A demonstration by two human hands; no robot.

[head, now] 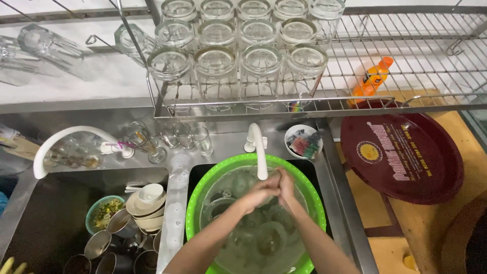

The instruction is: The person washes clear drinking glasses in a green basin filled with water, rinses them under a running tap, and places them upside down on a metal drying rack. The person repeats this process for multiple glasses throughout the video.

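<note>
Seen from above, the left hand [263, 192] and right hand [285, 183] are pressed together under a white tap [259, 152], over a green basin [203, 189] of cloudy water in which submerged glasses [264, 238] are dimly seen. Whether either grip is closed on anything cannot be told; the fingers are interlocked. In the left sink, stacked bowls [147, 203] and metal cups [109, 236] are piled. Upturned glasses are lined on a wire rack [385, 66] overhead. A wet glass could probably slip and chip against the others underwater.
</note>
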